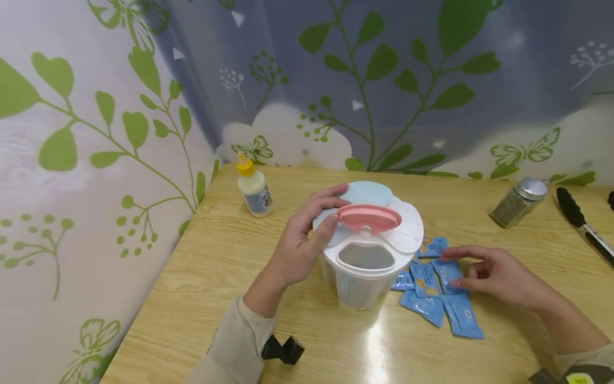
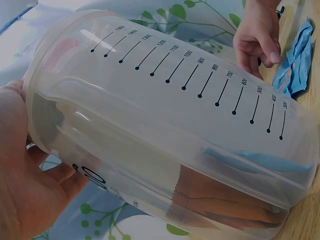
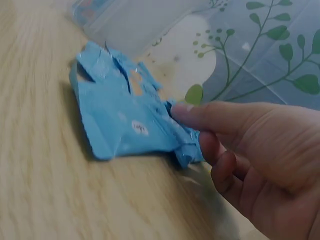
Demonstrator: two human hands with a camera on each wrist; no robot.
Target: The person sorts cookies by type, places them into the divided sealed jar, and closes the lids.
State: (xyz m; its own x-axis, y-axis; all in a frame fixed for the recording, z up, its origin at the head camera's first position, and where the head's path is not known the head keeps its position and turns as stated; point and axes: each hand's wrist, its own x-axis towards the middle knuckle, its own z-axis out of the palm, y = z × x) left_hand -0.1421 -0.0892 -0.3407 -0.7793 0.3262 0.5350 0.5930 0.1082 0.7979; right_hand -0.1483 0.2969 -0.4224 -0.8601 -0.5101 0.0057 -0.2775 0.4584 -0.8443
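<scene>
A clear plastic storage canister (image 1: 361, 290) with a petal-patterned lid stands on the table. Its pink flap (image 1: 369, 220) is raised above an opening. My left hand (image 1: 304, 240) grips the lid's left side, the thumb near the flap. Through the wall, marked with a measuring scale, an orange-brown packet (image 2: 220, 200) and a blue packet (image 2: 260, 161) show inside. Right of the canister, several blue packets (image 1: 427, 280) lie in an overlapping pile. My right hand (image 1: 501, 277) pinches one blue packet (image 1: 447, 274) between thumb and fingers at the pile's right side.
A bottle with a yellow cap (image 1: 256, 192) stands at the back left. A glass shaker with a silver lid (image 1: 518, 202) stands at the back right, beside black-tipped tongs (image 1: 582, 224). Patterned walls border the table's back and left.
</scene>
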